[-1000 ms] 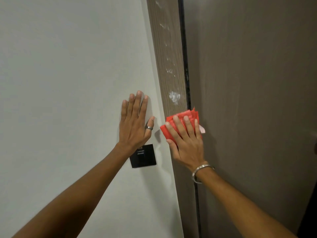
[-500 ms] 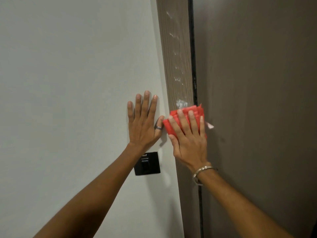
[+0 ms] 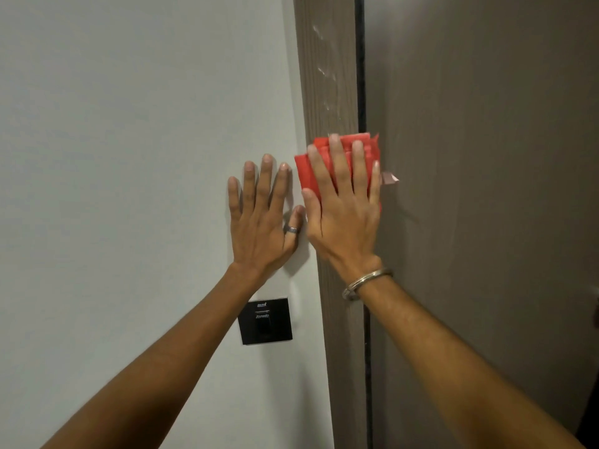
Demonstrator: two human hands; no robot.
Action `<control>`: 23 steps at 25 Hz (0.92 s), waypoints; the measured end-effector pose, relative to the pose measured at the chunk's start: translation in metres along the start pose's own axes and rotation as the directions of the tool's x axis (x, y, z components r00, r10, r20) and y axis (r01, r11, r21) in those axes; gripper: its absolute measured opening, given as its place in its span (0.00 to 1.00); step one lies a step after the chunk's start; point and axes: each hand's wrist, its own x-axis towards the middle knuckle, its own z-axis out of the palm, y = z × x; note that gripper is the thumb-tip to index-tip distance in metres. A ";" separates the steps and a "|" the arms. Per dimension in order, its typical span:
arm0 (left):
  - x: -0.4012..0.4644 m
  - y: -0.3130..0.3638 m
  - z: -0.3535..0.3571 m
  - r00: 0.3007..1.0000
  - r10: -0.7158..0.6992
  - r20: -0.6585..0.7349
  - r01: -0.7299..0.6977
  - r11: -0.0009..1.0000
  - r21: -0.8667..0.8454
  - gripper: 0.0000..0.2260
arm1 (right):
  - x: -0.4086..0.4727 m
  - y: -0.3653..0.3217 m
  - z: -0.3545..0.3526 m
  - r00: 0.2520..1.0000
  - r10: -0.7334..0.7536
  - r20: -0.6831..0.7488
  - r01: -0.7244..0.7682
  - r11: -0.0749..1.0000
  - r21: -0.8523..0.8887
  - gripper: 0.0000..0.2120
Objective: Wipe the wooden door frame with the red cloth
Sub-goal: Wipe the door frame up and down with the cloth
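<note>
The wooden door frame (image 3: 327, 76) runs as a vertical strip between the white wall and the brown door. White smears dot it above the cloth. The folded red cloth (image 3: 306, 171) lies flat on the frame, pressed under my right hand (image 3: 343, 209), whose fingers are spread over it. A small pale tag sticks out at the cloth's right edge. My left hand (image 3: 262, 218) rests flat on the wall just left of the frame, fingers apart and holding nothing, its thumb almost touching my right hand.
A black square wall plate (image 3: 265, 320) sits on the white wall (image 3: 129, 157) below my left wrist. The brown door (image 3: 486, 189) fills the right side, with a dark gap (image 3: 359, 59) between it and the frame.
My right hand has slid the red cloth up the frame, over the large white smear that showed above it a second ago. My left hand stays flat on the wall.
</note>
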 end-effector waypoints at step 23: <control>0.098 -0.008 -0.017 0.993 -0.051 -0.109 0.055 0.998 0.036 0.34 | 0.060 0.003 -0.019 0.994 -0.104 0.039 0.100 0.990 0.095 0.30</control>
